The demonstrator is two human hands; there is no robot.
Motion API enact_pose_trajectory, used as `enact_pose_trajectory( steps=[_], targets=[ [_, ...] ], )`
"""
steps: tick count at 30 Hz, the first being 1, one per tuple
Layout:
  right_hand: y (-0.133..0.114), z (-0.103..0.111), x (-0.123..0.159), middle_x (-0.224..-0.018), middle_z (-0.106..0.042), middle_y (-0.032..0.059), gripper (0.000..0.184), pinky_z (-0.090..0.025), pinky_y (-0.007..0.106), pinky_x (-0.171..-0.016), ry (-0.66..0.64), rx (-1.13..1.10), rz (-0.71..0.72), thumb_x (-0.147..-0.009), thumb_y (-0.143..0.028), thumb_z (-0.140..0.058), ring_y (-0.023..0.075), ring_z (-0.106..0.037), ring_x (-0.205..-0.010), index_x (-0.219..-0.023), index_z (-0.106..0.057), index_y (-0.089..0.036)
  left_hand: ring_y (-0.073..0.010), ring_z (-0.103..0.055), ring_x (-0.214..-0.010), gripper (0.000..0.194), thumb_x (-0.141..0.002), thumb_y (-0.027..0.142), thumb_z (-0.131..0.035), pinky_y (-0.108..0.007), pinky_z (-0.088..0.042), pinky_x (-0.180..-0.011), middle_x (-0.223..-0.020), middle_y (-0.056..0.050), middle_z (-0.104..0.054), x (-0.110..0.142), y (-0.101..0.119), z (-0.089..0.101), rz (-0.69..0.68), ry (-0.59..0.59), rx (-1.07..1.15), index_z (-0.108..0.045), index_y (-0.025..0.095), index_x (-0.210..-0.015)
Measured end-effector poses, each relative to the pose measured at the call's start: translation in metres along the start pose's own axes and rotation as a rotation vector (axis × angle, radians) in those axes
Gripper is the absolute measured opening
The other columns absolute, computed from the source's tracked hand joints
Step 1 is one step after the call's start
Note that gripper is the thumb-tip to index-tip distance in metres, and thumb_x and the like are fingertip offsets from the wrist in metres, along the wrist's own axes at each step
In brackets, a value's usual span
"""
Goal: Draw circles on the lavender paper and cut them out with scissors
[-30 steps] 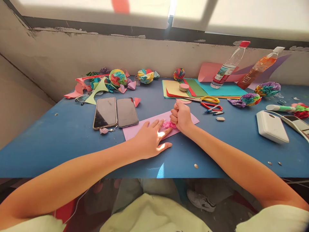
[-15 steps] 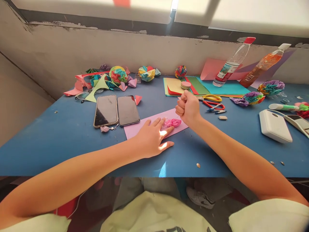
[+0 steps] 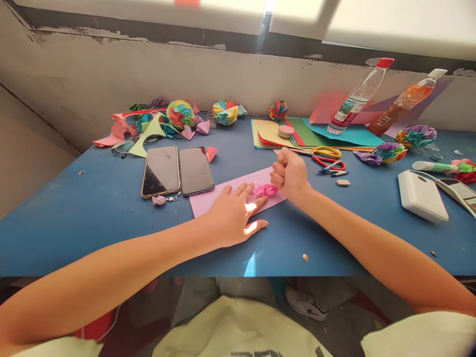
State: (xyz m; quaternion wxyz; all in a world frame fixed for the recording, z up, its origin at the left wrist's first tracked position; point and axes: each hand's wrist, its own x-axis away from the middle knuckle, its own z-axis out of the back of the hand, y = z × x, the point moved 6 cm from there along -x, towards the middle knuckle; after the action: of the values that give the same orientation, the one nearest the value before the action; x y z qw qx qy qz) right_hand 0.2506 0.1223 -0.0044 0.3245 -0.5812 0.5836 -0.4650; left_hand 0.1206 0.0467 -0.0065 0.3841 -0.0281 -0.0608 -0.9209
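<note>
My left hand (image 3: 232,215) lies flat with its fingers spread over a sheet of lilac-pink paper (image 3: 208,198). Beside and partly under its fingertips is a crumpled bright pink bundle (image 3: 267,190), which looks wrapped in thin clear film; its exact kind cannot be made out. Over the right end of the paper, my right hand (image 3: 292,173) is clenched in a fist, thumb side up, with nothing showing in it. Just beyond the fist are yellow-handled scissors (image 3: 326,151) and red-handled scissors (image 3: 323,161).
Two phones (image 3: 160,171) lie left of the paper. Behind are coloured paper sheets (image 3: 267,134), pleated paper balls (image 3: 181,114) and paper scraps (image 3: 152,134). Two bottles (image 3: 347,109) lean by the wall. An eraser (image 3: 343,183) and a white power bank (image 3: 422,196) are at right.
My right fist has come down slightly toward the paper. My left hand stays pressed in the same place, and the view has shifted a little.
</note>
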Motion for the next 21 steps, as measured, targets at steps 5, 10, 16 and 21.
enact_pose_trajectory(
  steps=[5,10,16,21],
  targets=[
    [-0.003,0.000,-0.004,-0.041,-0.013,-0.0106,0.035,-0.009,0.018,-0.033,-0.010,-0.025,0.003,-0.088,-0.033,-0.041,0.0050,-0.007,-0.034,-0.061,-0.021,-0.022,-0.0321,-0.024,-0.142,0.062,-0.093,0.056,-0.033,-0.052,-0.026,-0.109,-0.154,-0.019,-0.024,0.000,0.001,0.001,0.001,-0.001,-0.017,-0.033,0.023,-0.147],
    [-0.005,0.006,-0.003,-0.041,-0.013,-0.0106,0.035,-0.008,0.018,-0.032,0.011,-0.028,0.000,-0.086,-0.031,-0.043,0.0049,-0.007,-0.033,-0.061,-0.020,-0.022,-0.0316,-0.025,-0.142,0.061,-0.093,0.055,-0.034,-0.052,-0.028,-0.108,-0.153,-0.018,-0.026,0.001,0.001,0.002,-0.004,0.022,-0.015,-0.034,0.024,-0.146],
    [-0.011,0.009,-0.001,-0.040,-0.012,-0.0104,0.036,-0.007,0.018,-0.033,0.035,-0.053,-0.016,-0.090,-0.028,-0.039,0.0048,-0.007,-0.033,-0.060,-0.019,-0.021,-0.0331,-0.029,-0.140,0.060,-0.093,0.053,-0.037,-0.052,-0.031,-0.106,-0.152,-0.019,-0.028,0.000,0.001,0.002,-0.021,0.059,-0.033,-0.036,0.023,-0.146],
    [-0.022,0.007,0.007,-0.044,-0.012,-0.0104,0.040,-0.010,0.018,-0.034,-0.062,-0.107,0.046,-0.093,-0.035,-0.042,0.0044,-0.007,-0.035,-0.060,-0.023,-0.021,-0.0345,-0.034,-0.137,0.059,-0.093,0.051,-0.040,-0.051,-0.034,-0.103,-0.150,-0.020,-0.032,0.001,0.002,0.002,-0.029,0.100,-0.035,-0.038,0.023,-0.144]
  ],
)
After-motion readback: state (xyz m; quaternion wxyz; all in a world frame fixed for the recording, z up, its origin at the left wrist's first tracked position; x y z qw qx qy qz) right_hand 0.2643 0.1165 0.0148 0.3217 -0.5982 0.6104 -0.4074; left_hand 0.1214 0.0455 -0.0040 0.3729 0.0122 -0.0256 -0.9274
